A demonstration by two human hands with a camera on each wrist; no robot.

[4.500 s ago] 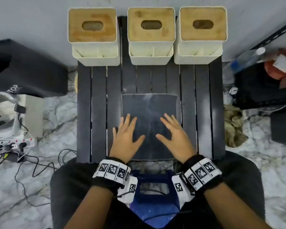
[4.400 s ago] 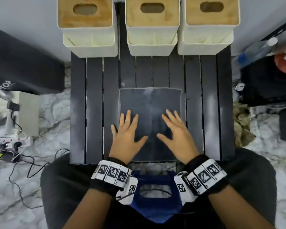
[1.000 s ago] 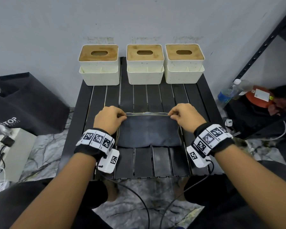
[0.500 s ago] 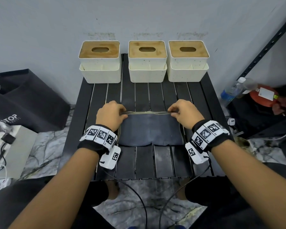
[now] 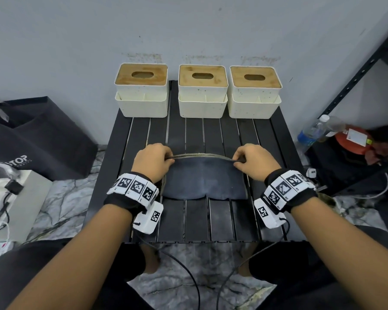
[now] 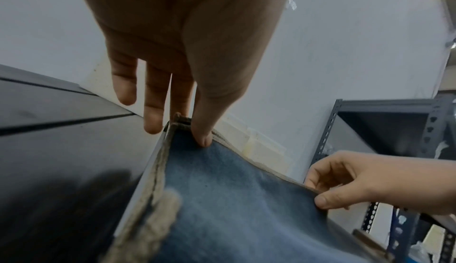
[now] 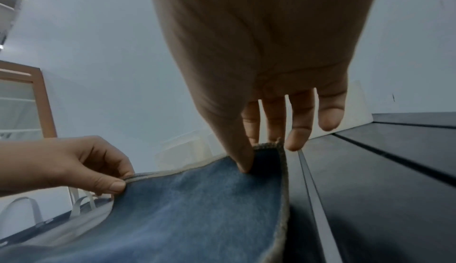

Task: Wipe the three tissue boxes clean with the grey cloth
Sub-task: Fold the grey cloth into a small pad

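Note:
Three cream tissue boxes with wooden lids stand in a row at the table's far edge: left [image 5: 141, 90], middle [image 5: 202, 91], right [image 5: 254, 92]. The grey cloth [image 5: 203, 179] lies on the dark slatted table [image 5: 195, 220], its far edge lifted. My left hand [image 5: 154, 161] pinches the cloth's far left corner between thumb and fingers, seen close in the left wrist view [image 6: 187, 128]. My right hand [image 5: 252, 161] pinches the far right corner, seen close in the right wrist view [image 7: 261, 150]. The cloth [image 6: 234, 199] [image 7: 197, 208] sags between both hands.
A black bag [image 5: 31, 139] sits on the floor at left, with a white box and cables [image 5: 5, 209] nearer. At right are a plastic bottle [image 5: 311, 133], a red object [image 5: 352, 139] and a metal shelf frame [image 5: 354, 79]. The wall stands right behind the boxes.
Long before, both hands lay flat on the spread cloth. Over the last second they keep pinching its far corners, and the lifted edge rises slightly.

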